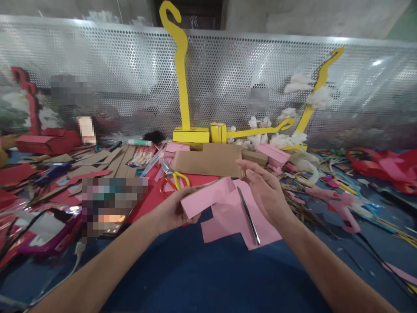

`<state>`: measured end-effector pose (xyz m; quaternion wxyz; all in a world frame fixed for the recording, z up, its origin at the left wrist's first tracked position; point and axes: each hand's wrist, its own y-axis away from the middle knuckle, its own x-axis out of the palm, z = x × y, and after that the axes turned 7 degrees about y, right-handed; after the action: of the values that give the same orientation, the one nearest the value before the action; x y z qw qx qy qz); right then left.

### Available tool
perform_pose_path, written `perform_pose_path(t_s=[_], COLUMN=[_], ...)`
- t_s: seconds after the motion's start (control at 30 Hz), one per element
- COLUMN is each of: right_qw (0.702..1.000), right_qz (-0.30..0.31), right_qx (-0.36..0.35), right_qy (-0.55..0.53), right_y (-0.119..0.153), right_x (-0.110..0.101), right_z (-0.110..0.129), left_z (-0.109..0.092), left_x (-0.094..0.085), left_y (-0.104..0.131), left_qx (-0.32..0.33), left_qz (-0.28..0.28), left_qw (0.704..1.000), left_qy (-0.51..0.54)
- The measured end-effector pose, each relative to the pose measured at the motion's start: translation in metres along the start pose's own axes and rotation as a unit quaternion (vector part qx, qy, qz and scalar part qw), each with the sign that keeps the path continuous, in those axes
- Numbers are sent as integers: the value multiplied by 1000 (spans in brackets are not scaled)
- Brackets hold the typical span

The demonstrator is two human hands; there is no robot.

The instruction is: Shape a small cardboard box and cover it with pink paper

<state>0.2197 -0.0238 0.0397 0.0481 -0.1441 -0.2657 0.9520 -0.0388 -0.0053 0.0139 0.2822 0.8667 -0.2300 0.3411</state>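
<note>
My left hand (171,211) grips the left end of a pink cut paper shape (224,213), holding it up over the blue table top (202,274). My right hand (263,189) is at the paper's upper right edge with its fingers spread above it. A thin metal blade or craft knife (249,217) lies along the paper under the right hand; whether the hand grips it is unclear. Behind the paper stands a folded brown cardboard piece (208,161).
Scissors with yellow and orange handles (172,180) lie just behind my left hand. Yellow cardboard hook models (182,87) and white cotton (286,134) stand by the perforated metal screen. Red paper, cardboard strips, a pink glue gun (339,204) and a phone (110,213) crowd both sides.
</note>
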Motion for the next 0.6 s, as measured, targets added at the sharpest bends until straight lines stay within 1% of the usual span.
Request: perform_pose_path(t_s=[0.07,0.1,0.17,0.3,0.4,0.5,0.6], right_qw=[992,984,977,978,977,971,969], right_qz=[-8,-17,-18,-10,-8,-7,1], right_qx=[70,93,111,112,117,139,153], right_qy=[-110,-148,-182,-178,-180,-193,-192], right_y=[-1,-2,-3,-4,-4,-3,-3], right_x=[1,1,1,-1,0,3,6], right_z=[-1,-1,-1,-1,-3,-4,-5], left_z=[0,0,0,0,-1,-1,-1], left_x=[1,1,1,0,3,8,11], left_y=[0,0,0,1,2,4,5], left_qx=[-4,-6,-2,6,7,4,3], left_qz=[-20,-25,-25,-20,-35,-55,-63], left_qw=[1000,1000,1000,1000,999,998,998], left_qy=[5,5,3,0,-7,-15,-20])
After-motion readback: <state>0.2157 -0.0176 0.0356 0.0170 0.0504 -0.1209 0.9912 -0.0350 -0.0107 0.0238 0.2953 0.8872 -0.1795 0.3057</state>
